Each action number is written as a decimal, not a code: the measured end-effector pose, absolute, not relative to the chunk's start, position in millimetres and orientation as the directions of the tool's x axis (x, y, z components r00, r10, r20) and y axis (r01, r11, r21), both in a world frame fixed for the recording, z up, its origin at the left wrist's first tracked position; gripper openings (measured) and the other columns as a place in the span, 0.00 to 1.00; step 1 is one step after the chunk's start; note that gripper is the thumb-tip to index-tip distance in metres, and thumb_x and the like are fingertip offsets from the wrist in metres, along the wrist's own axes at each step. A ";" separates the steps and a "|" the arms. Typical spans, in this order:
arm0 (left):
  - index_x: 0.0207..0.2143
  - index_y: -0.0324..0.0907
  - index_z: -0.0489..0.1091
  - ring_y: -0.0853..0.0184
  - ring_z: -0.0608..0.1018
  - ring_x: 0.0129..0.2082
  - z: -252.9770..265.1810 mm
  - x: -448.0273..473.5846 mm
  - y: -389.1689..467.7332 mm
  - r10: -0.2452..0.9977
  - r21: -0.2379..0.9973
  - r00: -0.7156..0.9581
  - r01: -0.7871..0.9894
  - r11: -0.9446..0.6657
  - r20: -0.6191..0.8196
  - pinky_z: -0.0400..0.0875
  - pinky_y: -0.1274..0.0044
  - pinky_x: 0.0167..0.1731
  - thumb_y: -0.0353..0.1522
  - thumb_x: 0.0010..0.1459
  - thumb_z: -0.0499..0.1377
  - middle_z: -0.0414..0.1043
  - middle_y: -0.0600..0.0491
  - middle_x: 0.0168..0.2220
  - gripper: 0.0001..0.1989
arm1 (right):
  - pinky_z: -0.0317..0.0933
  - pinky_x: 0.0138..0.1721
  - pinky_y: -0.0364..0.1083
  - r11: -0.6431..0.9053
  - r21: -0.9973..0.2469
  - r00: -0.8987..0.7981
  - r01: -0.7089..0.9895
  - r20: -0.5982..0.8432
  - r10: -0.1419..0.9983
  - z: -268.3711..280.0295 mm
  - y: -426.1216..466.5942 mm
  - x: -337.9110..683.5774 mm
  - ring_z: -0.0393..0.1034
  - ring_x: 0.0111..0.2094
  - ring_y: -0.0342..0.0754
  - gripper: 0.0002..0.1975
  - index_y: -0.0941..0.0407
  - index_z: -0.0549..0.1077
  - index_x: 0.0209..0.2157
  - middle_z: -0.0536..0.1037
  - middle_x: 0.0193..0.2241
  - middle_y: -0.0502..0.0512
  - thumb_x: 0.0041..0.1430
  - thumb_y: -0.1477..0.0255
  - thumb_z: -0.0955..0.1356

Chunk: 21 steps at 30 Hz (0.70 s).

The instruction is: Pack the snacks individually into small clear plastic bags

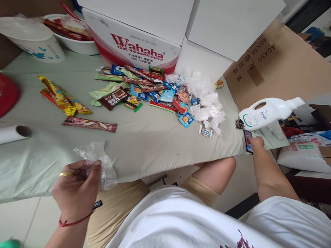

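Crumpled clear plastic bag (106,168) is pinched in my left hand (79,184), over the near edge of the table at the left. At the far right edge, my right hand (256,142) is on a phone (248,141); its fingers are partly hidden behind the phone and the palm. A brown wafer bar (89,124) lies beyond my left hand, beside yellow snack packets (63,98). Farther back is a pile of wrapped snacks (139,89), with a heap of crumpled clear plastic bags (207,93) at its right.
A white bottle (269,112) stands by the phone, near a brown cardboard sheet (279,65). The Wahaha carton (137,44) and white boxes (209,55) wall off the back. At left are a tub (38,41), a white bowl (82,46) and a cardboard-cored roll (12,134).
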<state>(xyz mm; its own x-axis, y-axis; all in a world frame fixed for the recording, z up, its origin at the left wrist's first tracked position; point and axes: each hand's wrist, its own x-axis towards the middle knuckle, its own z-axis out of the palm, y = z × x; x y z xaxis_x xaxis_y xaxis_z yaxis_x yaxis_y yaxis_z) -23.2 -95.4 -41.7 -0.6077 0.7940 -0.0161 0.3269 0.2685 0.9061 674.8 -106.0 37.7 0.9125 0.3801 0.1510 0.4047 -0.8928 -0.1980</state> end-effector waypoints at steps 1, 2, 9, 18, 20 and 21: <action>0.33 0.43 0.73 0.68 0.71 0.24 -37.5 -19.8 -96.5 0.799 0.926 -0.600 0.273 0.262 -0.049 0.65 0.76 0.28 0.41 0.41 0.69 0.72 0.57 0.25 0.17 | 0.63 0.59 0.67 -0.885 -0.245 0.915 0.396 0.182 0.359 43.6 -95.6 667.6 0.67 0.60 0.75 0.30 0.61 0.73 0.58 0.71 0.56 0.82 0.57 0.62 0.73; 0.32 0.43 0.72 0.69 0.69 0.23 -32.6 -15.0 -97.8 0.808 0.938 -0.583 0.229 0.259 -0.080 0.63 0.77 0.25 0.41 0.42 0.69 0.70 0.58 0.23 0.17 | 0.60 0.61 0.67 -0.864 -0.301 0.912 0.403 0.212 0.351 48.5 -84.2 657.6 0.65 0.62 0.75 0.28 0.63 0.70 0.60 0.69 0.58 0.85 0.61 0.64 0.70; 0.33 0.44 0.65 0.72 0.67 0.23 -13.6 45.0 -95.7 0.937 0.978 -0.280 -0.092 0.189 -0.207 0.62 0.79 0.25 0.43 0.47 0.72 0.66 0.60 0.24 0.21 | 0.71 0.47 0.56 -0.341 -0.695 0.595 0.633 0.155 0.788 30.2 -57.2 485.2 0.75 0.42 0.58 0.16 0.52 0.76 0.50 0.80 0.42 0.63 0.68 0.59 0.64; 0.35 0.45 0.72 0.67 0.71 0.27 -11.3 88.8 -94.9 0.999 0.989 -0.047 0.146 0.030 -0.024 0.67 0.73 0.32 0.35 0.52 0.68 0.72 0.54 0.31 0.09 | 0.71 0.40 0.50 -0.154 -0.988 -0.079 0.015 -0.155 0.985 -11.1 -105.7 261.6 0.73 0.38 0.51 0.19 0.48 0.79 0.44 0.79 0.38 0.52 0.63 0.49 0.70; 0.35 0.46 0.73 0.66 0.73 0.30 -7.2 92.5 -100.1 0.999 0.988 0.023 0.155 -0.025 0.022 0.68 0.73 0.34 0.34 0.55 0.67 0.73 0.52 0.34 0.06 | 0.70 0.42 0.50 -0.152 -0.988 -0.055 -0.024 -0.150 0.987 -11.5 -97.7 249.1 0.73 0.38 0.51 0.18 0.49 0.78 0.39 0.78 0.36 0.51 0.61 0.49 0.72; 0.36 0.45 0.74 0.64 0.75 0.33 -6.0 94.1 -102.5 0.998 0.991 0.055 0.132 -0.034 0.027 0.69 0.73 0.36 0.35 0.56 0.67 0.74 0.50 0.36 0.07 | 0.70 0.41 0.50 -0.142 -0.990 -0.042 -0.015 -0.141 0.989 -11.2 -93.7 246.3 0.73 0.38 0.51 0.18 0.49 0.78 0.37 0.77 0.34 0.51 0.60 0.49 0.73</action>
